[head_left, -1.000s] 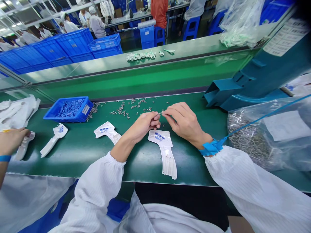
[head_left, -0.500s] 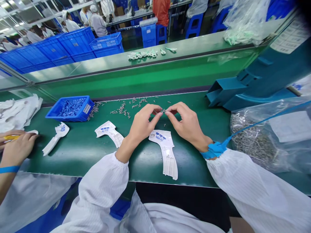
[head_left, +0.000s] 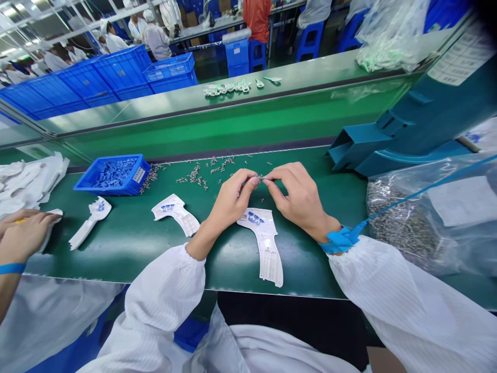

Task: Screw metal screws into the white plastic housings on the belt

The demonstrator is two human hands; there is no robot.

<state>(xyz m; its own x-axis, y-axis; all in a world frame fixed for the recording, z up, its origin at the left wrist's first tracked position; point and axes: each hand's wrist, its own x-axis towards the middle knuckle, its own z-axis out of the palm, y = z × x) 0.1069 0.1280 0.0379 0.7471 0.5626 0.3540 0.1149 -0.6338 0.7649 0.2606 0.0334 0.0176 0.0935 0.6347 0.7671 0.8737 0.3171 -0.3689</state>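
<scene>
My left hand (head_left: 233, 199) and my right hand (head_left: 298, 197) meet above the green bench top (head_left: 229, 264), their fingertips pinching a tiny metal part (head_left: 261, 177) between them. Under my palms lies a white plastic-backed card with blue print (head_left: 262, 238). Another such card (head_left: 176, 212) lies near my left wrist. Loose small metal parts (head_left: 205, 173) are scattered just beyond my fingertips. A blue strap (head_left: 341, 241) circles my right wrist.
A blue crate of blue parts (head_left: 112, 175) stands at the bench's far left, beside a co-worker's hand (head_left: 23, 233). To the right are a clear bag of metal parts (head_left: 404, 217) and a teal metal chute (head_left: 357, 147). A green conveyor wall (head_left: 217, 124) lies ahead.
My hands have stayed close together, with small finger shifts at the pinch. The co-worker's hand has moved slightly at the left edge.
</scene>
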